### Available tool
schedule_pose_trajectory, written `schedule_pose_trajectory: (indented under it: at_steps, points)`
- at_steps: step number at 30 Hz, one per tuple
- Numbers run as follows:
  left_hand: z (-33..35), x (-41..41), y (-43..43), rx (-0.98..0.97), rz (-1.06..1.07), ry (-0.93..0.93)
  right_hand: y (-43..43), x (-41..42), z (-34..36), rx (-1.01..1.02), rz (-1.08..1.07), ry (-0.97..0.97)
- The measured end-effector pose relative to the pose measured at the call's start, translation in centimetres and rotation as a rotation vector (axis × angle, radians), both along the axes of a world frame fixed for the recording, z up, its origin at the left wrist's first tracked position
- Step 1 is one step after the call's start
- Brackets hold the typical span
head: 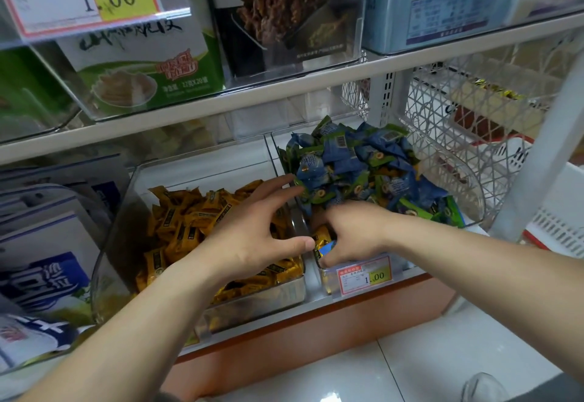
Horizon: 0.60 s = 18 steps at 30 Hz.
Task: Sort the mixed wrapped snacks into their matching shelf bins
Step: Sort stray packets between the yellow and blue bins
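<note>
Two clear bins sit side by side on the lower shelf. The left bin (107, 262) holds several yellow wrapped snacks (183, 227). The right bin (474, 199) is heaped with blue-and-green wrapped snacks (363, 164). My left hand (252, 234) hovers over the yellow pile with fingers spread, its fingertips touching a green-edged wrapper at the divider between the bins. My right hand (350, 234) reaches down into the front of the right bin, fingers curled around a yellow snack (322, 237) lying there beside a blue one (327, 247).
A price tag (363, 275) reading 1.00 hangs on the right bin's front. Blue-and-white boxes (44, 262) stand at the left. A white lattice basket (467, 123) sits to the right. The upper shelf (221, 107) holds boxed goods in clear bins.
</note>
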<state>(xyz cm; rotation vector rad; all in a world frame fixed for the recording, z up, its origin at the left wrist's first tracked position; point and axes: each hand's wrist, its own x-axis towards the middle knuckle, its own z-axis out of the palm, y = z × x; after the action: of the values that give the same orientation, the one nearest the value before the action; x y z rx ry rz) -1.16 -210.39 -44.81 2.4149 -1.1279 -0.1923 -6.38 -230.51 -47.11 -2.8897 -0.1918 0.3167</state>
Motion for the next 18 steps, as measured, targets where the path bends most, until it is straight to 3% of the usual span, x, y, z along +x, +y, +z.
schedule_pose_trajectory:
  at_steps: [6,13,18]
  points:
    - [0.1,0.0,-0.2,-0.012,0.006,0.007,0.1,-0.4,-0.3,0.225,-0.104,-0.008]
    - [0.6,-0.4,-0.6,-0.036,0.066,-0.055,-1.9,-1.7,2.2,0.606,-0.221,-0.221]
    - [0.9,-1.4,-2.4,-0.236,0.104,-0.131,-2.6,-2.0,3.3,0.883,-0.256,-0.315]
